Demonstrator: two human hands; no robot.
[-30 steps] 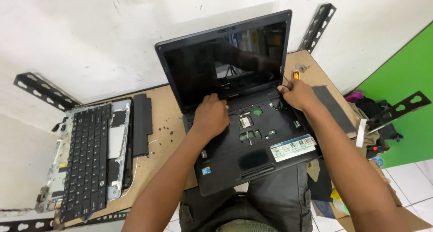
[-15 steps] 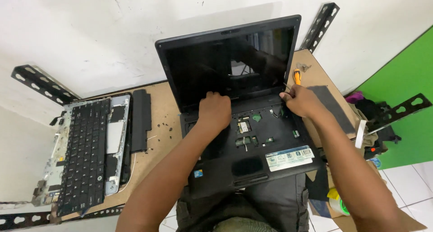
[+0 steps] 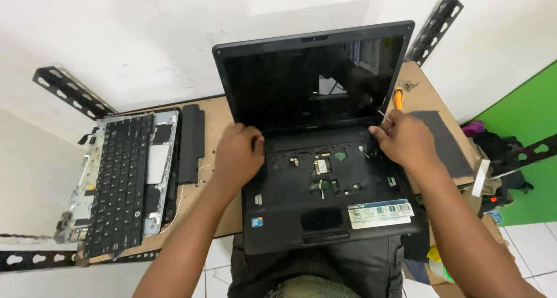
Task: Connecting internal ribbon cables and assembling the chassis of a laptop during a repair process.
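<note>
Black laptop (image 3: 325,199), lid open upright, keyboard removed, on bench.
</note>
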